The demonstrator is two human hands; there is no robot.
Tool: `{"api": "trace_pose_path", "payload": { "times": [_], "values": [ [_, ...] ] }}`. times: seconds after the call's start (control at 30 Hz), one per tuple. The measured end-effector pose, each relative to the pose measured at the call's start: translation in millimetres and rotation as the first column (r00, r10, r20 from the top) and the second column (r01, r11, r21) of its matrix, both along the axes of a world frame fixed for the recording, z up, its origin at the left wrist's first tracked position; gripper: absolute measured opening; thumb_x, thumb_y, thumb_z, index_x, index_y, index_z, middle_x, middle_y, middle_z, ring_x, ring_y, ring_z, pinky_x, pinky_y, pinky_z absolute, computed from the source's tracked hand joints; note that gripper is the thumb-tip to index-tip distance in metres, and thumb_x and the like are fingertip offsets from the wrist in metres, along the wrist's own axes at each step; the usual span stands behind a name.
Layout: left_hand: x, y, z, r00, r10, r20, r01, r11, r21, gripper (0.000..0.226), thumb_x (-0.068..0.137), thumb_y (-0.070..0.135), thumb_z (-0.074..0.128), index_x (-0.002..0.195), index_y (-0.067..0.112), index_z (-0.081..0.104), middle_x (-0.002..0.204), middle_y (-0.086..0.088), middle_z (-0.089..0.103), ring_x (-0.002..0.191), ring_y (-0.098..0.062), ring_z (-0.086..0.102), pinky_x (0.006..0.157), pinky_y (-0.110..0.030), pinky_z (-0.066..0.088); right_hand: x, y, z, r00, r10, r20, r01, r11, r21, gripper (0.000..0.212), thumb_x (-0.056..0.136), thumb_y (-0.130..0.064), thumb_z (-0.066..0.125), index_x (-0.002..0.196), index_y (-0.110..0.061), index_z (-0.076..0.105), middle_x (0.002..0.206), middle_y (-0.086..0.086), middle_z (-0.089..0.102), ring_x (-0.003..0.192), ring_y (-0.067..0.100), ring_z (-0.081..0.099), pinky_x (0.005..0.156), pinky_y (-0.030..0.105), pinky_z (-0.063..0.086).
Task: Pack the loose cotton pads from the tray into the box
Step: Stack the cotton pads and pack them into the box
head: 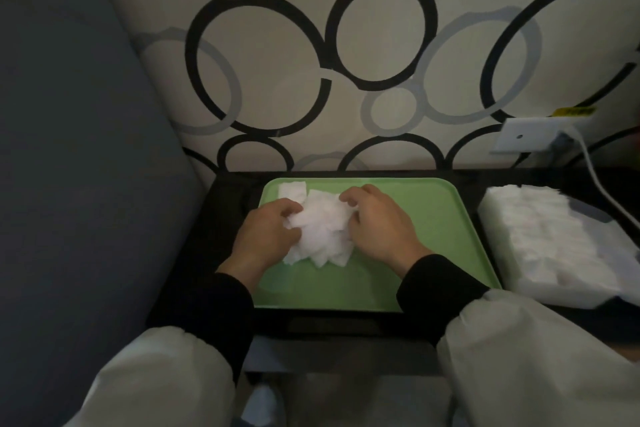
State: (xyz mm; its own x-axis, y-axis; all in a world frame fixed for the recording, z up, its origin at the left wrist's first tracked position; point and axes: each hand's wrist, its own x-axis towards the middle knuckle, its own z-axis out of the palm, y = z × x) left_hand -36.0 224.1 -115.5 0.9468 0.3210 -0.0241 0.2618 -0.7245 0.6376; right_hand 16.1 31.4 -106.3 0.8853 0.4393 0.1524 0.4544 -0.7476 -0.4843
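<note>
The left hand [268, 232] and right hand [381, 229] are bare. Behind each wrist sits a snug black cuff [230, 305] — and over that a loose, pale grey outer sleeve [540, 357], smooth and softly creased, ending short of the cuff.

The pile of soft white cotton pads [320, 230] looks fibrous and matt. The smooth green plastic tray [433, 218] shows a faint sheen on the matt black desk [221, 218].
</note>
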Motion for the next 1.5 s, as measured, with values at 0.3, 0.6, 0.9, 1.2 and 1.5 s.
{"api": "trace_pose_path", "payload": {
  "times": [0.3, 0.6, 0.9, 1.2, 1.5],
  "values": [
    [-9.1, -8.7, 10.6, 0.983, -0.182, 0.036, 0.186, 0.97, -0.158, 0.032, 0.074, 0.011, 0.082, 0.088, 0.033, 0.064, 0.102, 0.009, 0.064, 0.092, -0.007, 0.056, 0.069, -0.015, 0.04, -2.6, 11.6, -2.7, 0.979, 0.02, -0.202, 0.0, 0.995, 0.1, 0.041, 0.091, -0.044, 0.059, 0.127, -0.024, 0.056, 0.108, -0.005, 0.062, 0.098, 0.017, 0.06, 0.086, 0.035, 0.051],
    [-9.6, -16.8, 17.6, 0.985, -0.172, -0.01, 0.167, 0.966, -0.197, 0.046, 0.08, 0.007, 0.072, 0.114, 0.028, 0.049, 0.1, 0.003, 0.06, 0.085, -0.011, 0.056, 0.07, -0.022, 0.043, -1.6, -0.5, 2.6, 0.912, -0.001, -0.41, 0.201, 0.872, 0.446, 0.023, 0.083, -0.013, 0.07, 0.106, -0.012, 0.067, 0.096, 0.003, 0.069, 0.089, 0.022, 0.067, 0.078, 0.041, 0.057],
    [-1.4, -20.6, 15.7, 0.997, -0.049, -0.056, 0.05, 0.999, 0.008, 0.041, 0.074, 0.051, 0.079, 0.103, 0.031, 0.058, 0.089, 0.009, 0.06, 0.083, -0.012, 0.06, 0.071, -0.032, 0.049, 8.4, -25.3, 5.3, 0.898, -0.111, -0.425, 0.342, 0.784, 0.517, 0.011, 0.088, -0.01, 0.061, 0.099, -0.011, 0.065, 0.096, 0.009, 0.069, 0.089, 0.029, 0.068, 0.079, 0.051, 0.058],
    [1.6, -38.7, 13.6, 0.983, -0.147, -0.107, 0.177, 0.908, 0.379, 0.081, 0.066, 0.067, 0.074, 0.135, 0.041, 0.04, 0.132, 0.004, 0.049, 0.121, -0.024, 0.041, 0.097, -0.042, 0.037, 6.3, -30.0, 4.7, 0.928, -0.081, -0.364, 0.273, 0.813, 0.515, 0.006, 0.088, -0.013, 0.067, 0.094, -0.011, 0.068, 0.089, 0.008, 0.071, 0.073, 0.019, 0.068, 0.064, 0.033, 0.055],
    [3.6, -61.6, 16.5, 0.991, -0.129, 0.027, 0.125, 0.985, 0.117, 0.047, 0.079, 0.062, 0.067, 0.121, 0.046, 0.054, 0.11, 0.015, 0.06, 0.109, -0.015, 0.051, 0.095, -0.041, 0.029, 6.3, -32.8, 3.7, 0.917, -0.079, -0.392, 0.298, 0.789, 0.538, 0.01, 0.088, -0.019, 0.068, 0.09, -0.01, 0.072, 0.085, 0.012, 0.071, 0.072, 0.018, 0.062, 0.065, 0.034, 0.048]
  ]
}}
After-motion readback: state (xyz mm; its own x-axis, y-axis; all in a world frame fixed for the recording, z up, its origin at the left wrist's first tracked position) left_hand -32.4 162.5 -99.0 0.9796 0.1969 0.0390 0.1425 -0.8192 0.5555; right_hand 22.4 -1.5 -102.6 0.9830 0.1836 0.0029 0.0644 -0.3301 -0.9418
